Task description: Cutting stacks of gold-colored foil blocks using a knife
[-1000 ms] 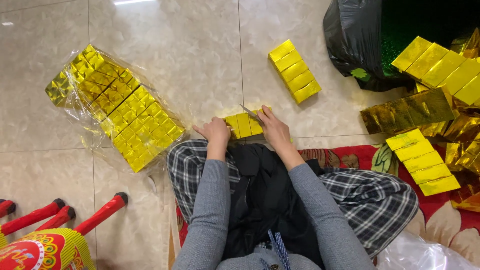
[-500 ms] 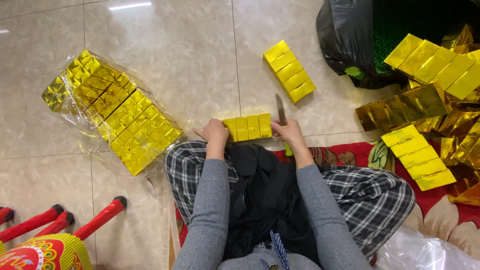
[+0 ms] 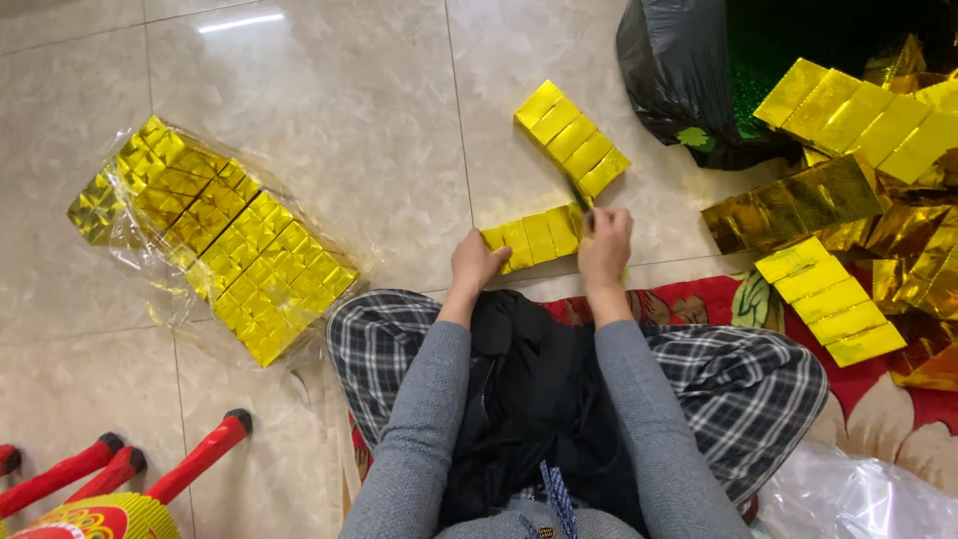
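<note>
Tiled floor [image 3: 329,90]: both hands press a gold packet row [image 3: 534,237].

Bare tile [image 3: 329,90] ahead open; wrapped gold pack [image 3: 215,240] blocks left; black bag [image 3: 689,70], perhaps full, blocks right.

Gold foil blocks [image 3: 534,237]; beige marble-veined floor tiles [image 3: 329,80]; black-and-white plaid trousers [image 3: 758,374]; grey sleeves [image 3: 419,429]; black plastic bag [image 3: 679,70]; red floral mat [image 3: 878,399].
</note>
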